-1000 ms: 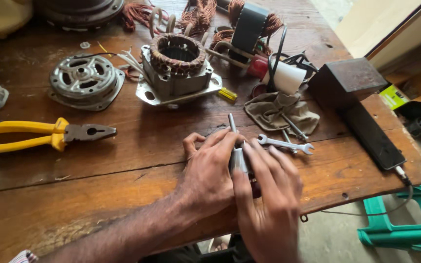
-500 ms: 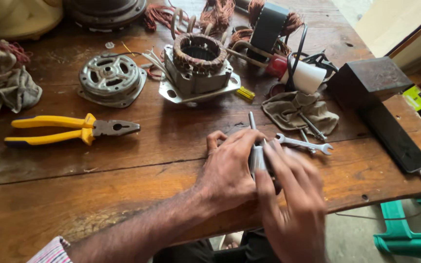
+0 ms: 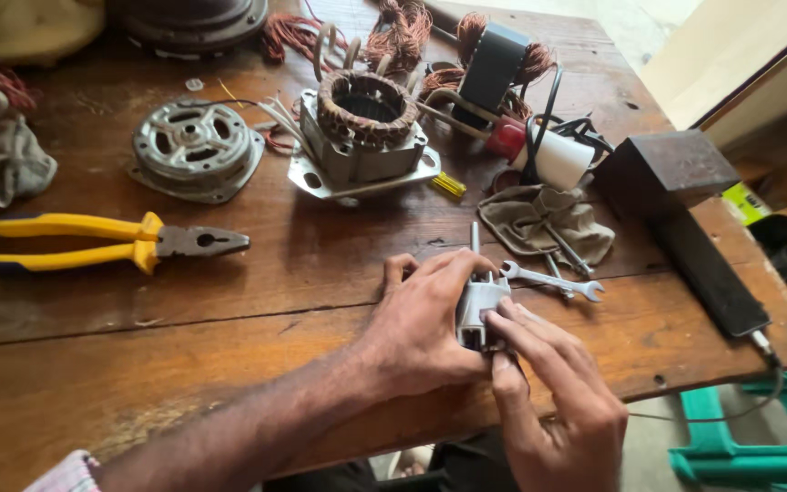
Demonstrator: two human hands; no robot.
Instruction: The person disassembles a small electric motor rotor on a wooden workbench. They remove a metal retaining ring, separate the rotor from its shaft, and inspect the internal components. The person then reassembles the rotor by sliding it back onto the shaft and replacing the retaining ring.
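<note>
Rotor [image 3: 481, 312], a small grey metal piece with a thin shaft sticking up from its far end, sits near the front edge of the wooden table [image 3: 138, 364], held between both hands just above the boards. From the head view, the left hand [image 3: 425, 323] wraps around its left side with fingers curled over the top, closed on it; the right hand [image 3: 553, 401] comes up from the table's front edge, its fingers pressed against the piece's near and right side, also gripping. Just beyond the hands lies a small open-ended spanner [image 3: 553, 280], close to the shaft but apart from it, and behind that a crumpled grey cloth [image 3: 539, 223] with thin rods on it. A dark block with a long black bar [image 3: 685, 214] runs along the right edge, crowding that side. Farther back stands a stator [image 3: 364, 137] wound with copper wire, a round metal end cover [image 3: 195, 146] to its left, and tangled copper coils [image 3: 403, 36] near the far edge. Yellow-handled pliers [image 3: 107, 244] lie well to the left. Bare wood stretches left of the hands, between the pliers and the front edge. A green plastic stool [image 3: 749, 437] shows below the table's right corner.
</note>
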